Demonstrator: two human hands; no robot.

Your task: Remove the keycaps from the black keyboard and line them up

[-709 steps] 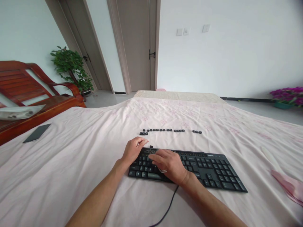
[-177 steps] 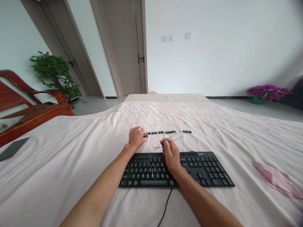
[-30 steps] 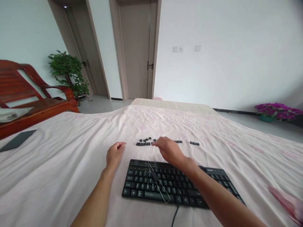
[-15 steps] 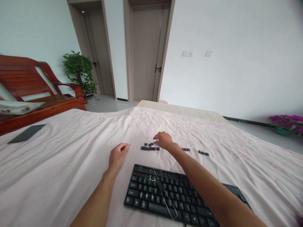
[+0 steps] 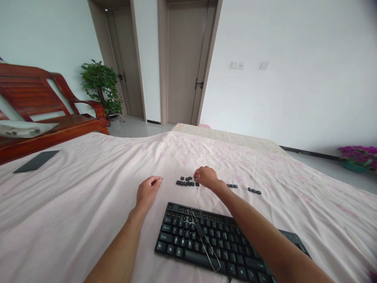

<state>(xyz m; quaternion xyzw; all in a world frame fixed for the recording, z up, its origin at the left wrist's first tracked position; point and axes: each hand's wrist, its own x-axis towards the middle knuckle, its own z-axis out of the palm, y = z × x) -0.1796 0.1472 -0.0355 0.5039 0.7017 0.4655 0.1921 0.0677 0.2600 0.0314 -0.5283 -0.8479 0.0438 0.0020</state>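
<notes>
A black keyboard (image 5: 206, 239) lies on the pink floral cloth, its upper left keys missing. Across it rests a wire tool (image 5: 200, 230) with a dark middle. Beyond the keyboard several loose black keycaps (image 5: 185, 183) sit in short rows, with more keycaps (image 5: 254, 190) farther right. My right hand (image 5: 206, 177) is closed at the right end of the left group, fingertips pinched on a small dark keycap. To the left of the keycaps my left hand (image 5: 149, 190) rests on the cloth, fingers pressed together; what they hold, if anything, is too small to name.
A dark flat panel (image 5: 37, 161) lies at the cloth's left. Beyond are a red wooden bench (image 5: 44, 98) with a plastic bag, a green potted plant (image 5: 101, 84) and doors. Purple flowers (image 5: 357, 155) stand at the right.
My right hand's fingers have closed from a looser spread into a pinch beside the keycaps. My left hand has stayed in place on the cloth. The view has shifted slightly.
</notes>
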